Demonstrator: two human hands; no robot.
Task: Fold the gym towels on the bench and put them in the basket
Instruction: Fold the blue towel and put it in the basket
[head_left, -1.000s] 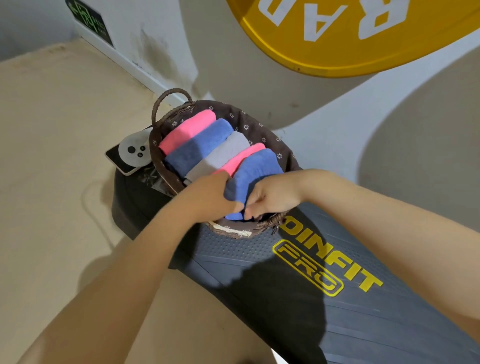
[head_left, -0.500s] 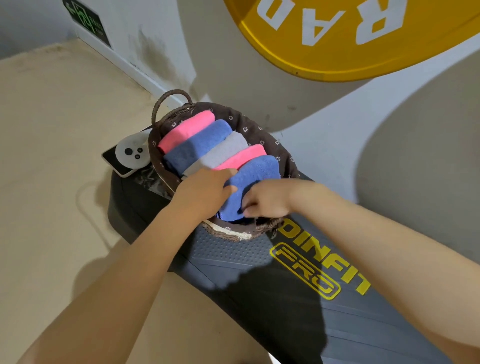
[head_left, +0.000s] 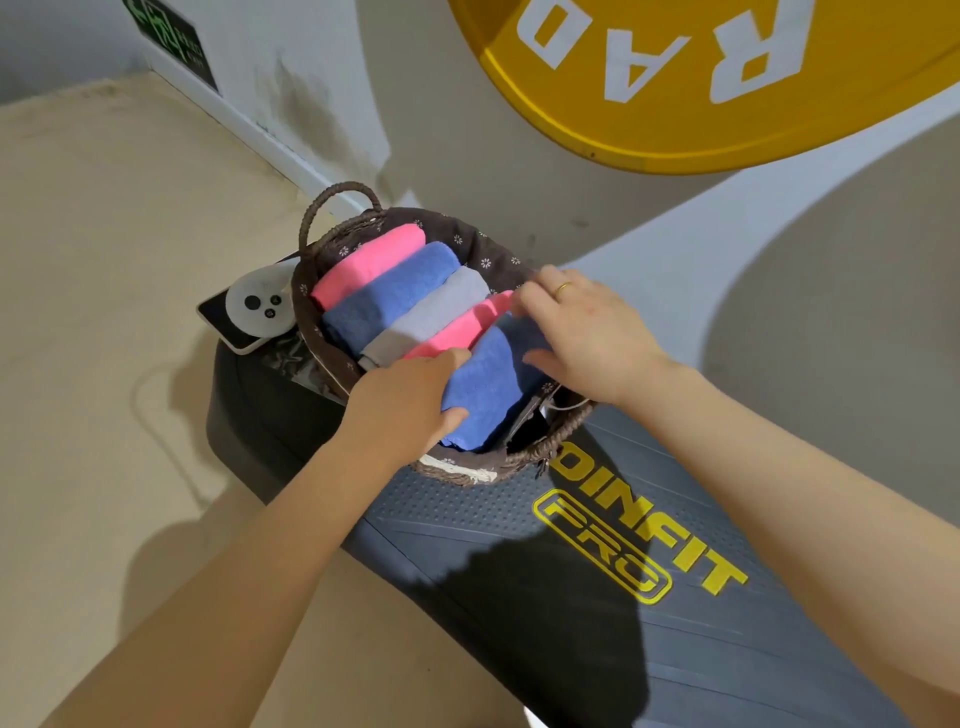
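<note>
A brown woven basket (head_left: 470, 470) with a flowered liner stands at the far end of the dark bench (head_left: 571, 597). Several folded towels lie side by side in it: pink (head_left: 369, 265), blue (head_left: 395, 296), grey (head_left: 436, 317), pink (head_left: 457, 332), and a blue towel (head_left: 483, 384) nearest me. My left hand (head_left: 405, 405) grips the near left end of that blue towel. My right hand (head_left: 587, 332) rests spread over its far right end, fingertips at the second pink towel and the basket's liner.
A phone with a white round holder (head_left: 249, 312) lies on the bench just left of the basket. A wall with a large yellow sign (head_left: 701, 88) rises behind. Beige floor (head_left: 104, 312) spreads to the left.
My right hand has moved from the basket's near rim up and right onto the towel's far end, fingers spread. My left hand has slid along the towel's left end. The towel sits lower.
</note>
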